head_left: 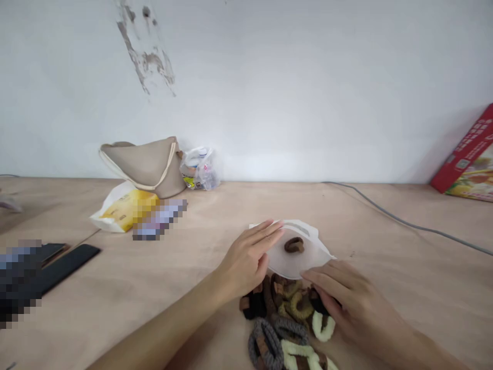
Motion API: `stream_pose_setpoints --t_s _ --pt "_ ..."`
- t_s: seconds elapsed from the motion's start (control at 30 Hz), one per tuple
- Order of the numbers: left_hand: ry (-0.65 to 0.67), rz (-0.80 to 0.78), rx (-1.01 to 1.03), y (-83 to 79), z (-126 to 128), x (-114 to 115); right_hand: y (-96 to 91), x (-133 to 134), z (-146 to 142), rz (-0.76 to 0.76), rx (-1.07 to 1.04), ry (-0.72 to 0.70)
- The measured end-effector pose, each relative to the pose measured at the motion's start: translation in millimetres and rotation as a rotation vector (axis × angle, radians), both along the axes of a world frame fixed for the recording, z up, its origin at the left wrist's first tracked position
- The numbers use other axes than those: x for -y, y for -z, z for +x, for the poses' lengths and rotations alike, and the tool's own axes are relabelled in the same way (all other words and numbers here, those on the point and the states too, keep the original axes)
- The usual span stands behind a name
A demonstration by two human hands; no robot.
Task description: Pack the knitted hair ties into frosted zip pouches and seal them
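Observation:
A frosted white plastic bag (pixel 287 264) lies on the table with a single brown hair tie (pixel 294 245) showing in its middle; I cannot tell whether the tie is inside or on top. My left hand (pixel 248 254) rests with stretched fingers flat on the bag's left side. Over the bag's lower right edge reaches my right hand (pixel 346 298), fingers extended and thumb apart below them. Close in front of the bag is a pile of fuzzy hair ties: grey (pixel 265 343), olive (pixel 301 306), cream (pixel 323 326), black (pixel 254 304) and brown. My right hand hides part of the pile.
At the back left stand a beige bag (pixel 142 164) and a clear plastic bag of items (pixel 200 168). A yellow-white packet (pixel 127 208) and a blurred-out item (pixel 159 220) lie before them. A dark flat object (pixel 73 262) is left, a grey cable (pixel 385 210) and red box (pixel 468 159) right.

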State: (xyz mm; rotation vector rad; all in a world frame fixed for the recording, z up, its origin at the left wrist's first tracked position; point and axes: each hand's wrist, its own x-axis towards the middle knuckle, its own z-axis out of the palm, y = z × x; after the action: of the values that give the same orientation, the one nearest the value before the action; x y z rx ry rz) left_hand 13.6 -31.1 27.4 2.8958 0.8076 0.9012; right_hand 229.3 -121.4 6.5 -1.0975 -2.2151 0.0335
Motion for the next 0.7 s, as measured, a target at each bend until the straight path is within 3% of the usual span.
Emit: stream_pose_setpoints --t_s 0.2,0.37,0.7 --pt "-0.017 -0.012 -0.007 -0.7 -1 -1 -4.8 7 0 -0.001 -0.207 -0.062" --pt "-0.027 -0.021 -0.026 -1.8 -1 -1 -2.0 4 8 -0.105 -0.364 0.018" --pt "-0.038 -0.044 -0.039 -1.7 0 0 11.0 8 10 -0.248 -0.408 0.196"
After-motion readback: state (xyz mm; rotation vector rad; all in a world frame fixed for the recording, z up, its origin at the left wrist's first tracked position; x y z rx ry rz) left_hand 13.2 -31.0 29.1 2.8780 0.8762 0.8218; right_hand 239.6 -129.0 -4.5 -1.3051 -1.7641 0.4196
